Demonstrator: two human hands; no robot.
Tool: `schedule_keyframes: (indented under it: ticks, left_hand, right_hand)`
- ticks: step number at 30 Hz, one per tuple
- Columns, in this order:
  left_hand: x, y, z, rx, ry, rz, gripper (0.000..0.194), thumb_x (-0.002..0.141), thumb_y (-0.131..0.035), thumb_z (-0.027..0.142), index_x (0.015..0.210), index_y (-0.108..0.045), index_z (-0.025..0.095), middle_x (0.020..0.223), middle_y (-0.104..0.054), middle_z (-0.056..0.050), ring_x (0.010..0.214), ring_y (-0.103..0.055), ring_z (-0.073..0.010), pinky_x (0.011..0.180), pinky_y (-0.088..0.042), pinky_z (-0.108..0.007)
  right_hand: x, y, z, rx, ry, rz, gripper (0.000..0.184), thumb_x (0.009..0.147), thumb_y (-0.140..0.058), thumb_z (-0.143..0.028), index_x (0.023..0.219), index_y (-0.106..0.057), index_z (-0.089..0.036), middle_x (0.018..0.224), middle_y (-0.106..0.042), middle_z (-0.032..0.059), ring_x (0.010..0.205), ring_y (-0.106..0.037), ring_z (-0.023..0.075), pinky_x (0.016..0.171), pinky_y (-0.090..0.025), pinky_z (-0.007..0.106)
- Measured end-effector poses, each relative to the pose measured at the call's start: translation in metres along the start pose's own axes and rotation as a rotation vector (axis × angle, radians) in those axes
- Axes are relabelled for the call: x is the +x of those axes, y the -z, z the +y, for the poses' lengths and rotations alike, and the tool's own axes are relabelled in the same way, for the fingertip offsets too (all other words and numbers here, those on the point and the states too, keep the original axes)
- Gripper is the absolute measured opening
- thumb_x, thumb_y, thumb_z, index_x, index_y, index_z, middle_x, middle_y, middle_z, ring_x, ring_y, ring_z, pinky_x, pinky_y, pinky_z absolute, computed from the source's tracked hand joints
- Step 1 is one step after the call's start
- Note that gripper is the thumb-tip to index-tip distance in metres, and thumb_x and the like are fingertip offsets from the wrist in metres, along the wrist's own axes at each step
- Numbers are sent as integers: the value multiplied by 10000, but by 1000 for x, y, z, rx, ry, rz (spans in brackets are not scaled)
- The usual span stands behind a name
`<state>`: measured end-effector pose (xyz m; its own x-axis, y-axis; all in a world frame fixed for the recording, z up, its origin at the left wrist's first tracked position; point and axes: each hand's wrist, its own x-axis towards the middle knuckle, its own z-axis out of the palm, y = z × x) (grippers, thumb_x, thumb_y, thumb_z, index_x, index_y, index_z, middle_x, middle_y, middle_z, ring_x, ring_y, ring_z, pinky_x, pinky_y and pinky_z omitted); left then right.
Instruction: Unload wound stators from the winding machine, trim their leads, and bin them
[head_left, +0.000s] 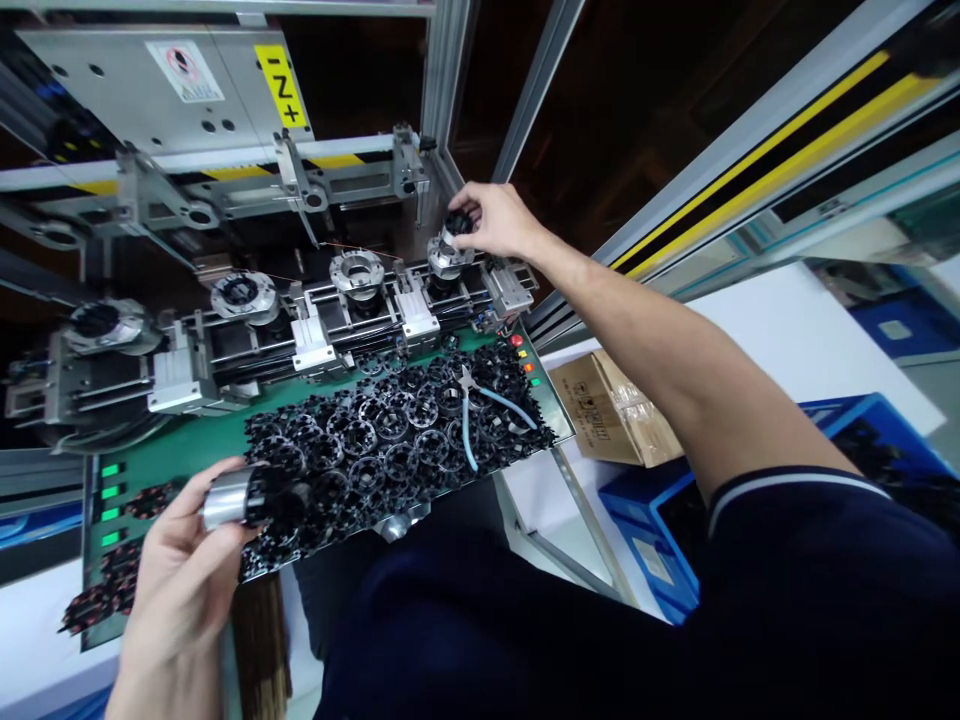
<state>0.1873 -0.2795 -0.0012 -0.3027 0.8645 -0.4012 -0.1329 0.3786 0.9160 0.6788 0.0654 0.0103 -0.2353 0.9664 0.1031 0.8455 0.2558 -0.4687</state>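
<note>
Our left hand [184, 560] grips a silver cylinder [227, 498] w/ a black toothed end pointing right, held tilted on its side above the green bench top [199, 428]. Our right hand [496, 222] pinches a black toothed part [457, 222], shiny metal below it, at the top of the far-right round fixture [450, 260] — can't tell if it's seated. 2nd fixture from right [358, 289] shows an open metal ring; the two farther left have black centres.

Betw. the hands: a heap of black toothed rings [390, 422], w/ light-blue-handled pliers [468, 380] lying open on top. Red-and-black parts [152, 498] sit just beside our left hand.

R. arm reaches well fwd, palm down, thumb & fingertips closed on the part; L. forearm rises from the lower left corner, thumb nearest us, fingers behind the cylinder.
</note>
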Motion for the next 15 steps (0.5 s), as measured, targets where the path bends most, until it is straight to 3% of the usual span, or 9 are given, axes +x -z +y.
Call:
schedule_keyframes:
  ticks: [3,6,8,10,12,15]
  left_hand:
    - [2,30,-10,15,-6,39,597,584,-1096,552,1166,-983,486,1030,-889,49,879,-762,-230,764,-726,-319]
    - [-3,43,-22,13,17,72,543,596,-1074,573,1129,-977,533,1023,-901,66,850,-791,-254,787,-762,-394]
    - [-9,39,-31,-27,68,69,547,586,-1091,589,1119,-979,542,999,-902,69,816,-792,-246,758,-766,-382]
    - [-16,28,-40,-123,122,66,570,614,-1114,596,1163,-983,522,1023,-907,78,833,-783,-204,775,-760,-290]
    - [-21,13,-47,-239,151,53,583,634,-1150,575,1184,-989,468,1041,-905,65,841,-753,-160,755,-722,-198]
    - [-26,-3,-52,-340,128,56,624,580,-1216,530,1140,-991,370,995,-870,20,765,-679,-121,627,-640,-163]
  right_hand:
    - [11,-12,12,-16,46,-50,792,757,-1083,-721,1334,-882,-218,1337,-907,145,1213,-822,363,1213,-707,634]
    - [26,-16,22,-12,82,-72,740,645,-1174,-686,1188,-907,-259,1166,-911,105,1111,-834,350,1171,-711,658]
    - [36,-14,27,-24,123,-111,704,627,-1186,-705,1122,-913,-286,1056,-898,76,1067,-837,343,1147,-713,661]
    - [44,-10,30,-55,156,-160,688,670,-1150,-769,1117,-923,-298,994,-885,59,1020,-836,330,1115,-722,652]
    - [49,-7,32,-86,179,-192,701,726,-1098,-831,1148,-934,-296,975,-881,56,981,-836,316,1081,-733,636]
    - [50,-5,35,-111,186,-215,714,791,-1051,-847,1229,-942,-294,997,-887,60,981,-842,312,1062,-743,618]
